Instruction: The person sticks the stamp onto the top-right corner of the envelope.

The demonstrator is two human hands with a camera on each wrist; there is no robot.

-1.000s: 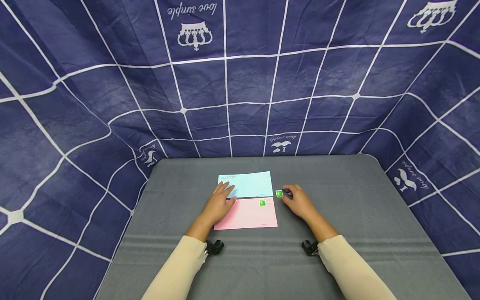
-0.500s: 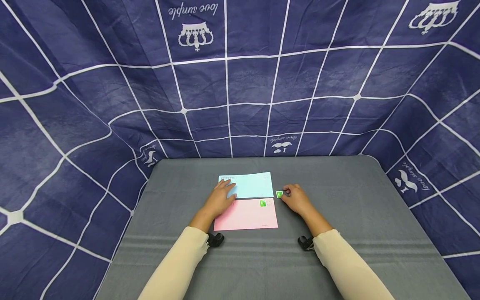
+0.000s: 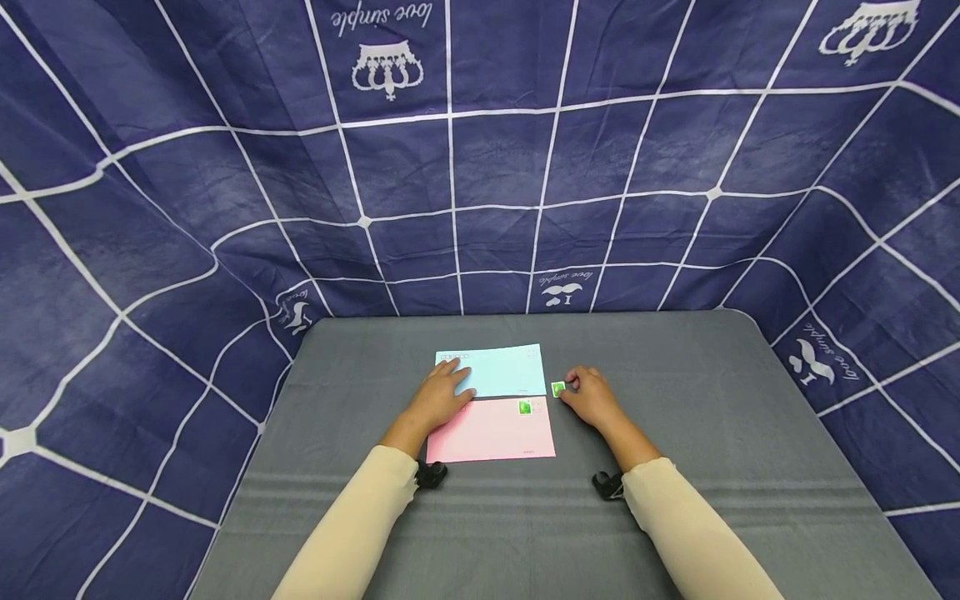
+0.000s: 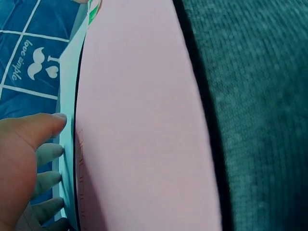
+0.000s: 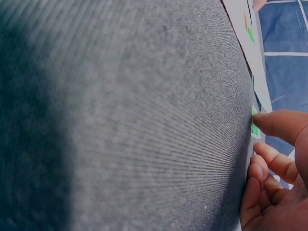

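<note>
A light blue envelope lies on the table, its near edge along the far edge of a pink envelope. At the pink envelope's upper right is a green stamp. A second, loose green stamp lies on the table just right of the blue envelope. My left hand rests with spread fingers on the blue envelope's left part, thumb by the seam. My right hand has its thumb over the loose stamp, index fingertip at the stamp's edge, other fingers curled. Whether it pinches the stamp I cannot tell.
A grey cloth covers the table. Behind and at both sides hang dark blue curtains with white grid lines. Black wrist cameras are strapped at both sleeves.
My right hand has edged slightly left, its thumb and index closer to the loose stamp. My left hand's fingers have settled a little on the blue envelope. The envelopes stay in place.
</note>
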